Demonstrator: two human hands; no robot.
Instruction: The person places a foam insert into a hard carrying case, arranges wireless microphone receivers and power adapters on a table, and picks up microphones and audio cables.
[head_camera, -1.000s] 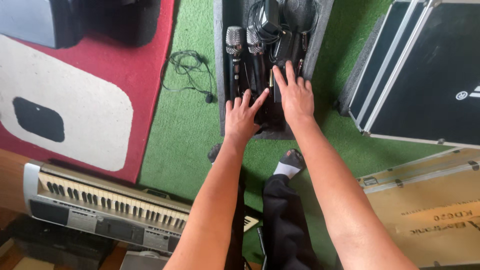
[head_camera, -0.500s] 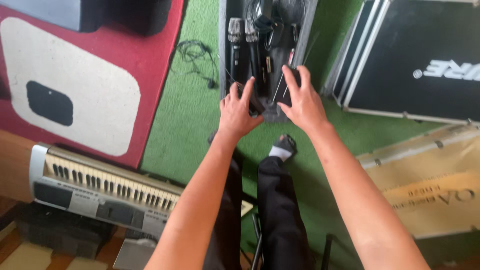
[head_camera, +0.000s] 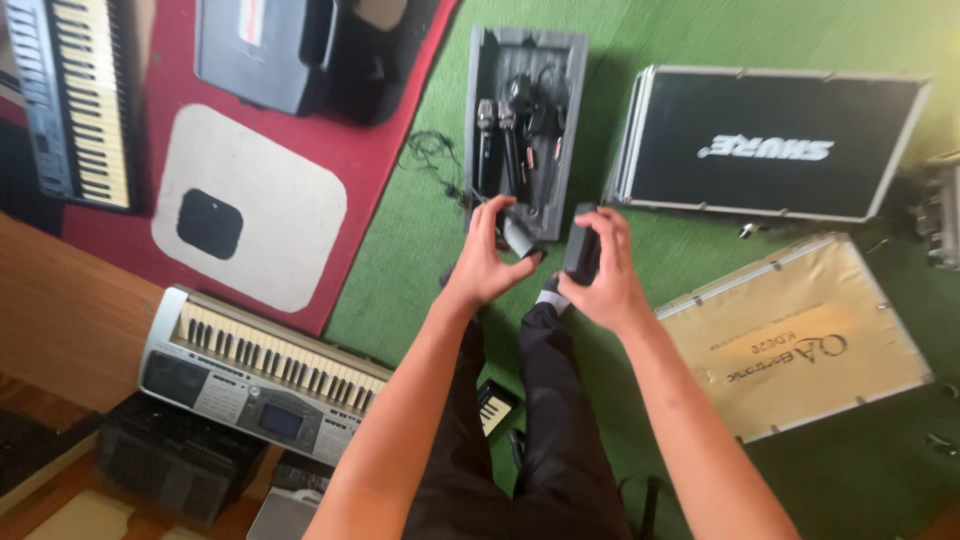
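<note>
At the left, a silver electronic keyboard with black and white keys (head_camera: 262, 372) lies half on a red mat (head_camera: 350, 170) beside a cream rounded board with a black square in it (head_camera: 250, 225). Over the green carpet (head_camera: 420, 270), the left hand (head_camera: 487, 262) grasps a small grey oblong device (head_camera: 518, 238) at the near end of the open grey foam-lined case of microphones (head_camera: 527, 120). Just beside it, the right hand (head_camera: 603, 277) is clenched around a black boxy unit (head_camera: 581, 242), with a black metal-edged flight case (head_camera: 770, 140) and a tan hard case (head_camera: 795, 340) further right.
</note>
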